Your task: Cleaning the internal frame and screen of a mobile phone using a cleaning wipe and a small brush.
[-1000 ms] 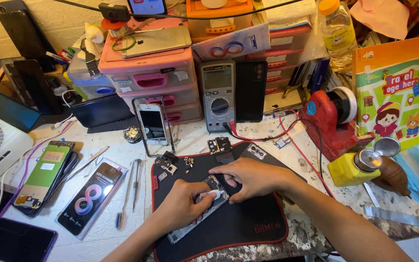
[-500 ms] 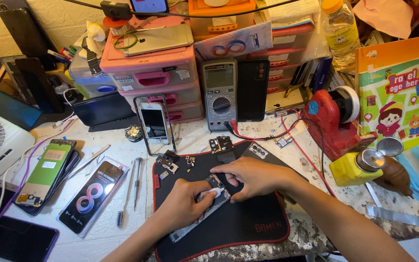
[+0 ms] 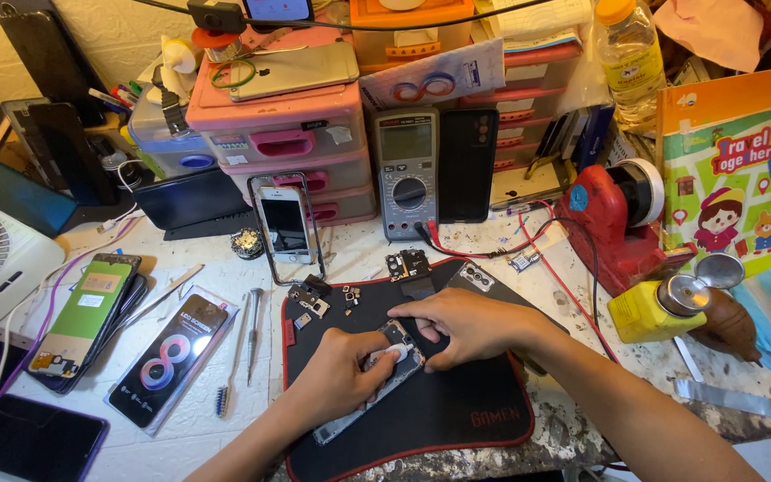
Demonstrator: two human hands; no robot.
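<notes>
An opened phone [image 3: 377,388] lies at an angle on the black work mat [image 3: 457,419], near the middle of the table [image 3: 225,419], its back cover off and its inner frame showing. The left hand [image 3: 343,375] presses down on its middle, fingers closed over the frame in a firm grip that steadies it. The right hand [image 3: 466,323] sits at 1 o'clock from the left, fingertips pinched tight on a small part at the phone's upper end; what that part is cannot be told, since the fingers hide it.

Judging by how things lie, the strip-down looks well along. Small removed parts [image 3: 319,303] rest on the mat at 11 o'clock from the hands, and a small circuit board [image 3: 408,265] sits at 12 o'clock by the mat's far edge. The frame remains on the mat with pieces seemingly left inside, so work at its top end appears unfinished, and nothing shows reassembly.

At 9 o'clock from the mat lie a screwdriver [image 3: 253,335] and a small brush [image 3: 227,379], both untouched, then a boxed screen [image 3: 174,361]. A grey multimeter [image 3: 408,174] stands at 12 o'clock, a white phone [image 3: 287,223] propped upright just left of it. A yellow bottle [image 3: 658,308] sits at 3 o'clock
</notes>
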